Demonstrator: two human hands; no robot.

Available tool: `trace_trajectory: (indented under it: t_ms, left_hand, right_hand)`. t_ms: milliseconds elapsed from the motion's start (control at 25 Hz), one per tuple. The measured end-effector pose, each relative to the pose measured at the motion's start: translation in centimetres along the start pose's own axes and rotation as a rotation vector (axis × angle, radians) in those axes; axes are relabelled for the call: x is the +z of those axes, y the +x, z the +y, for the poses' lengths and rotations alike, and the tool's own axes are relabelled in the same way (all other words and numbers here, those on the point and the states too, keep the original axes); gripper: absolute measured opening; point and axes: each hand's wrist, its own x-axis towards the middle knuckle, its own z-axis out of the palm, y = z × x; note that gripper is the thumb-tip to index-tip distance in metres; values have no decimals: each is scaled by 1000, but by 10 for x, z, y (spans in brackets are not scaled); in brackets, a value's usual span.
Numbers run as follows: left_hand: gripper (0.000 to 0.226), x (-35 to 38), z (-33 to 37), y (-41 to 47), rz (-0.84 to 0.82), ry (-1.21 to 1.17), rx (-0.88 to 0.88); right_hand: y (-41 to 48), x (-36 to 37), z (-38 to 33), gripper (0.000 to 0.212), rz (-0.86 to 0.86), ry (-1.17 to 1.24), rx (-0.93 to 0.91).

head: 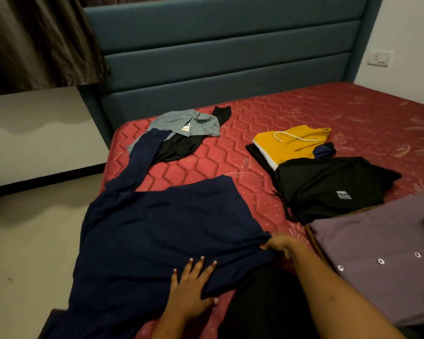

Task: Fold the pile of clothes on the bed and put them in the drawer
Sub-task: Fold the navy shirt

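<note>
Head view takes in a bed with a red quilted mattress (328, 111) and a tall blue padded headboard (218, 45) at its far end, and a dark curtain (34, 40) hanging at the upper left.

Spread across the near left part of the mattress lies a big navy garment (157, 228). Its left side droops over the bed's edge toward the pale floor (22, 241), and one long arm of it runs up toward the far corner. On the near right lies a purple shirt (382, 253) with a row of snap buttons, folded flat. Just behind it, touching its far edge, sits a folded black garment (328, 187) with a small white label, its cords trailing on the mattress. Behind that rests a folded yellow garment (291, 145) with a white cord, lying on another dark piece. At the far left corner a grey shirt (184, 122) lies crumpled on loose black cloth (179, 145).

The person's left hand (191, 289) lies flat on the navy garment's near edge, fingers straight and spread. The right hand (279, 243), well apart from it, pinches the garment's right corner, fingers curled into the cloth.

A wall socket (380, 58) sits on the white wall at right.
</note>
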Motion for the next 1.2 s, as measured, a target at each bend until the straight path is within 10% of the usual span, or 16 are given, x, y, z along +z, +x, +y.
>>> trace_trajectory:
  t_ms: [400,520,800,1040,1200]
  left_hand:
    - [66,-6,45,2,29,-25,-31]
    - [53,-14,33,-7,89,30,-36]
    - [27,-78,-4,3,-584,-347,-250]
    - [32,-135,-88,105,113,-212,-266]
    - [43,-156,-135,175,159,-86,-414]
  right_hand:
    - [-21,-86,7,28,675,-166,-277]
    - [-20,-70,23,43,462,-498,-89]
    - [-19,-52,-61,46,587,-672,29]
    - [55,-31,-164,42,503,-807,-149]
    - [140,-13,-205,50,413,-992,-254]
